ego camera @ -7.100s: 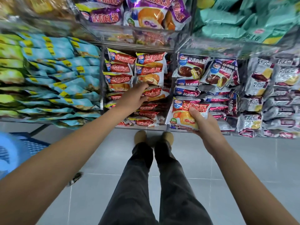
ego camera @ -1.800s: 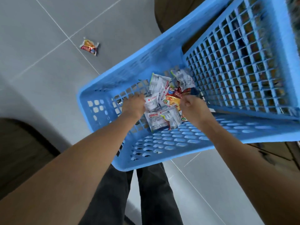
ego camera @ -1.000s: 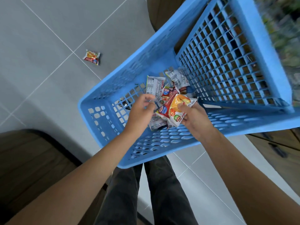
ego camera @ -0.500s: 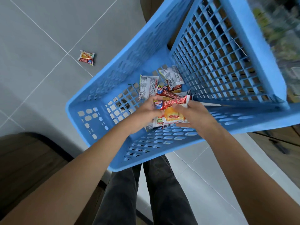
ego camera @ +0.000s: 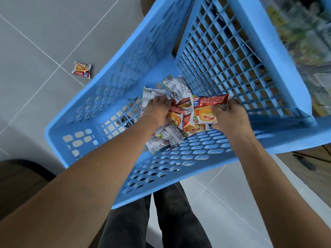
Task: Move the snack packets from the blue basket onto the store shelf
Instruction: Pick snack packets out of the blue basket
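Both my hands are down inside the blue basket (ego camera: 114, 97). My right hand (ego camera: 230, 116) grips a red and orange snack packet (ego camera: 208, 108) by its right end and holds it above the pile. My left hand (ego camera: 157, 111) rests on the heap of snack packets (ego camera: 172, 136) at the basket's bottom, its fingers curled around a red packet (ego camera: 176, 113). Several packets lie face down, showing white and silver backs. The store shelf (ego camera: 304, 33) is a blur at the upper right.
One loose snack packet (ego camera: 81, 70) lies on the grey tiled floor left of the basket. My legs in dark trousers (ego camera: 161, 221) stand below the basket. A dark wooden surface (ego camera: 19, 185) sits at the lower left.
My right hand has lifted the red and orange packet higher and turned its front upward. My left hand has moved into the pile and closed on another red packet.
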